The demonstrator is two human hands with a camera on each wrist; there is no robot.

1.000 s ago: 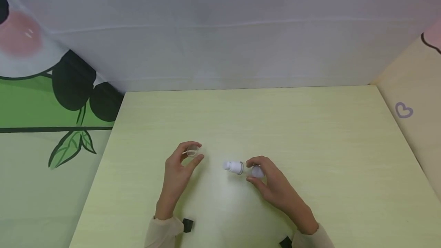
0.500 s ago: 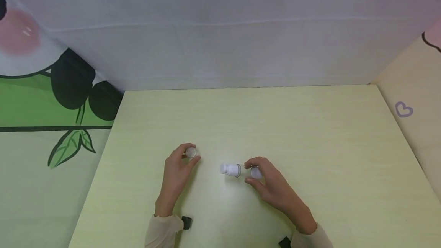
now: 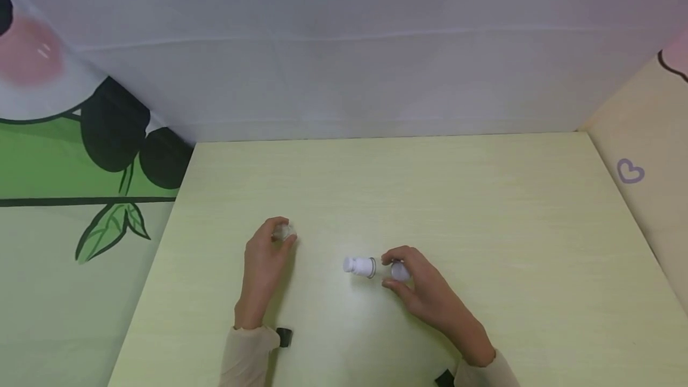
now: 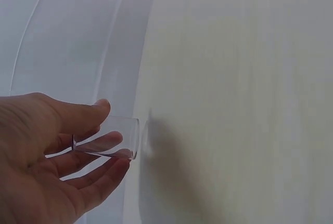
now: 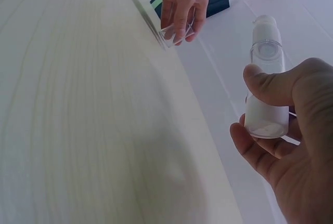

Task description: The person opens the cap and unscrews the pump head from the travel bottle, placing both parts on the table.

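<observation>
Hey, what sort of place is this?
Probably an indoor work booth: a pale wood-grain table, a plain greyish backdrop behind it, and a side wall with cartoon drawings.

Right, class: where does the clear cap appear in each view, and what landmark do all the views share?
Head: left of centre, below the middle, the clear cap sits in the left hand.
Left wrist: the clear cap is left of centre, below the middle.
Right wrist: the clear cap is in the upper part, about midway across.
Shared landmark: the left hand, which holds it in every view.
</observation>
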